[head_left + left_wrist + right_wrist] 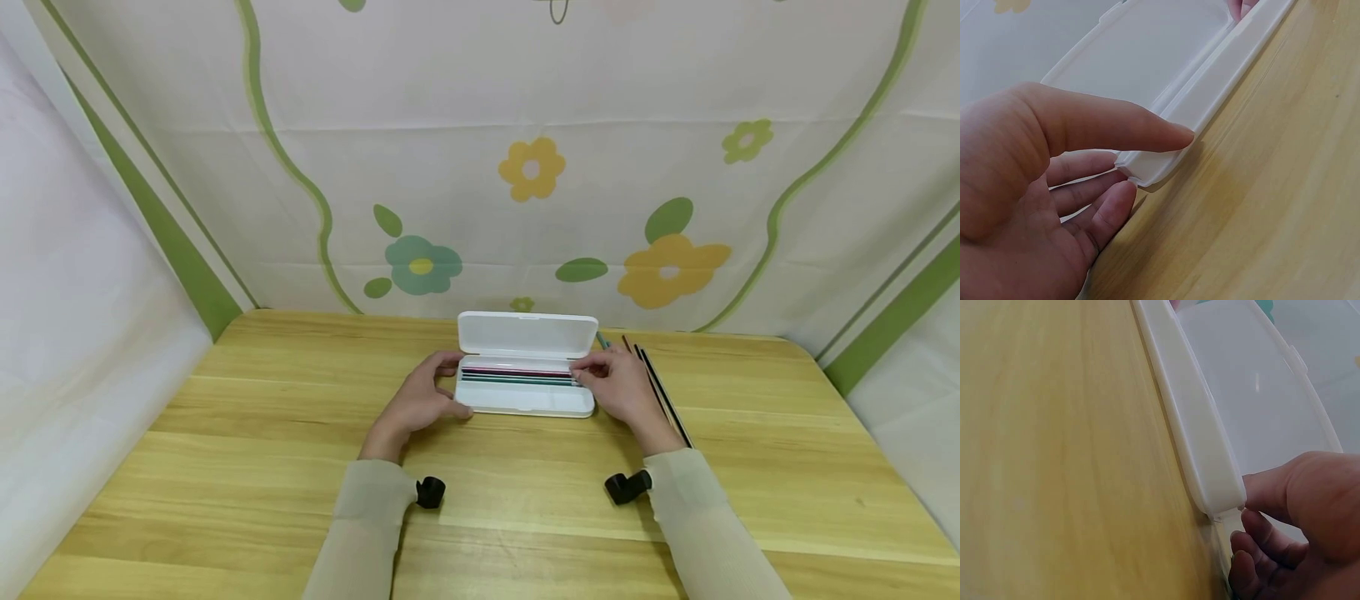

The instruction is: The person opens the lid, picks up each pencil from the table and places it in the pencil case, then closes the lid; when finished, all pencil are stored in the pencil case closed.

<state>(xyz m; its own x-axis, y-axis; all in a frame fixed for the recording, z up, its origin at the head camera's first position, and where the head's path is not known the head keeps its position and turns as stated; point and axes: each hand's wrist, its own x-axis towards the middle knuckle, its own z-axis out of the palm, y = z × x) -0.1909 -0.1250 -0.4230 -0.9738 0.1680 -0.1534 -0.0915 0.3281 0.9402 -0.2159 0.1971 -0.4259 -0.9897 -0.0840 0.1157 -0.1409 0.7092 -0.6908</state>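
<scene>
White pencil case (517,401), lid raised, between two hands

Left hand (420,397): spread in a wide C about the case's left end; fingertips touching that end, thumb extended across the front corner; relaxed, not clenched.

Right hand (619,387): fingers bent, thumb and forefinger close together at the right ends of the pencils (516,377); whether they pinch one cannot be told.

Case: on the desk (510,521), long axis running sideways from left hand to right hand; lid (527,335) hinged on the side farther from the wrists, inner face toward the person.

Case contents: several pencils, reddish, dark and green, parallel to the long axis.

Loose pencils (664,393): just right of the right hand, slanting, far ends leaning leftward; one teal piece (602,340) beyond that hand's knuckles.

Views: head alone shows the case contents; from both wrists the front wall conceals them. Left wrist shows fingers gathered at the case's end, beyond the thumb; right wrist, the right hand's other fingers bent beside the opposite end.
</scene>
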